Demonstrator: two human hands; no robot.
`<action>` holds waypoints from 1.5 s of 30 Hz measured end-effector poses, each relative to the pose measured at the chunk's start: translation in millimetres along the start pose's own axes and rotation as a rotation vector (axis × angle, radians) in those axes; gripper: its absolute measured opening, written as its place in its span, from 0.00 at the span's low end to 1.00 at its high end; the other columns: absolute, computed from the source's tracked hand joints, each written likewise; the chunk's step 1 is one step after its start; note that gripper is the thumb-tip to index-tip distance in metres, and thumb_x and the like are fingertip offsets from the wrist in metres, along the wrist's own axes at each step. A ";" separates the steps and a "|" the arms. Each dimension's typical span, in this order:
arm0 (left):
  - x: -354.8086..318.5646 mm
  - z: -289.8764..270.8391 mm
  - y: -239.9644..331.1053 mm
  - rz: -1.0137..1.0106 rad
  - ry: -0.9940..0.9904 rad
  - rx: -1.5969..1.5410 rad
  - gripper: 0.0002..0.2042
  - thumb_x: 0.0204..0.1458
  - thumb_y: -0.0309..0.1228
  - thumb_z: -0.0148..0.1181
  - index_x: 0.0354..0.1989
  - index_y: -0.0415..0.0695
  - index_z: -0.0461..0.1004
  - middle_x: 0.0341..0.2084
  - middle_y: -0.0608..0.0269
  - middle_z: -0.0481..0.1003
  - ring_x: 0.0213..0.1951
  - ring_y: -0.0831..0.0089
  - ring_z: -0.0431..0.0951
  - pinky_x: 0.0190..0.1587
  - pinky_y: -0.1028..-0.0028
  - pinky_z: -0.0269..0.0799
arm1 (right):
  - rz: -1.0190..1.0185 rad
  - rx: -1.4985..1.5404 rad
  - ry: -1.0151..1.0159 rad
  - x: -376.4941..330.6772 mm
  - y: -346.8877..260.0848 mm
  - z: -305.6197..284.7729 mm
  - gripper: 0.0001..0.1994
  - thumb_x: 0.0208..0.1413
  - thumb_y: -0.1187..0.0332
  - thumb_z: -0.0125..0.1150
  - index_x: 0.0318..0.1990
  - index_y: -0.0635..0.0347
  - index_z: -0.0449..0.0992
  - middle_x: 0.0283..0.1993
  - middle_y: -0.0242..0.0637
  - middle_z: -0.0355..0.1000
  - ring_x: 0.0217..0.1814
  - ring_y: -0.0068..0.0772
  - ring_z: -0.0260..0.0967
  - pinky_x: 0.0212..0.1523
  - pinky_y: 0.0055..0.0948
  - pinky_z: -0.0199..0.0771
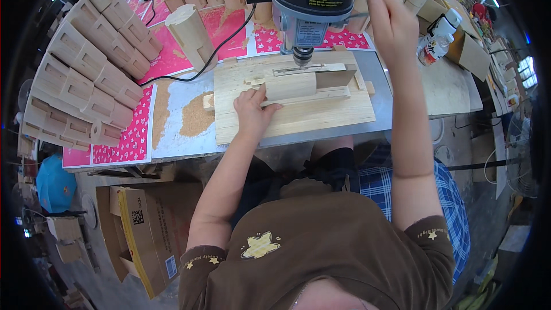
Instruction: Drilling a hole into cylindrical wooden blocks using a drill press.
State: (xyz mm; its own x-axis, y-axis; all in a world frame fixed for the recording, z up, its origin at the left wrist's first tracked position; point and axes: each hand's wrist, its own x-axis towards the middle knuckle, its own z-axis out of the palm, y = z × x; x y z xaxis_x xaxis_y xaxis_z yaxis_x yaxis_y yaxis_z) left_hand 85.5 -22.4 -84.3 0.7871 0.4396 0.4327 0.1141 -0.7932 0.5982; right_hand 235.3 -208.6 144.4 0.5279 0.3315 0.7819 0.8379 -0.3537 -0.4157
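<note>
My left hand [252, 112] grips the left end of a pale, rounded wooden block [291, 87], with the thumb along its near side. The block lies in a wooden jig [333, 96] of strips fixed on a flat board [304, 116]. Just above the block's far side hangs the chuck [302, 55] of a dark drill press [310, 0]. My right hand [393, 23] is raised at the machine's right side, fingers closed round the end of its feed lever [357, 16]. The fingers partly hide that lever's end.
Stacked wooden blocks [86, 74] with recesses crowd the left; one block [190, 34] stands alone behind the board. Sawdust [198, 116] lies left of the jig. A black cable [212, 57] crosses the table. Bottles [436, 46] stand at right; a cardboard box [152, 224] sits below the table.
</note>
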 end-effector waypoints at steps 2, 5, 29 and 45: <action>4.6 14.3 14.6 0.044 0.008 0.018 0.30 0.29 0.38 0.72 0.47 0.48 0.74 0.25 0.68 0.70 0.35 0.66 0.68 0.44 0.64 0.56 | -0.052 -0.148 0.028 46.9 22.2 13.1 0.14 0.58 0.60 0.50 0.34 0.65 0.73 0.22 0.38 0.68 0.27 0.27 0.67 0.31 0.24 0.64; 7.1 24.1 28.1 0.080 0.016 0.023 0.30 0.30 0.39 0.71 0.48 0.48 0.73 0.26 0.69 0.70 0.36 0.66 0.68 0.44 0.64 0.56 | 0.261 -0.400 -0.334 86.8 4.0 25.5 0.15 0.60 0.63 0.46 0.38 0.65 0.75 0.33 0.49 0.73 0.38 0.44 0.72 0.40 0.32 0.68; 6.8 23.3 28.2 0.048 0.010 0.033 0.29 0.32 0.40 0.71 0.49 0.50 0.73 0.25 0.70 0.69 0.35 0.67 0.67 0.44 0.65 0.56 | -0.311 0.162 0.129 -97.8 53.4 48.0 0.05 0.52 0.77 0.51 0.32 0.63 0.75 0.19 0.33 0.63 0.21 0.32 0.60 0.33 0.31 0.62; 19.3 14.2 37.7 -0.067 -0.069 -0.142 0.18 0.31 0.37 0.72 0.35 0.49 0.78 0.30 0.69 0.71 0.38 0.72 0.71 0.50 0.65 0.53 | 0.155 0.462 -0.321 -10.3 87.7 28.1 0.14 0.60 0.61 0.49 0.45 0.63 0.70 0.31 0.33 0.65 0.35 0.25 0.62 0.39 0.27 0.62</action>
State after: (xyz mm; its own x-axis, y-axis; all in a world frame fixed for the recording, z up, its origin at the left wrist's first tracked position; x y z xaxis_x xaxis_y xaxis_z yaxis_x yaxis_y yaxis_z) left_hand 113.6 -49.8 -63.0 0.8211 0.4552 0.3443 0.0844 -0.6935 0.7155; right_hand 307.3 -218.4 86.9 0.6046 0.5800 0.5459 0.6828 -0.0246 -0.7302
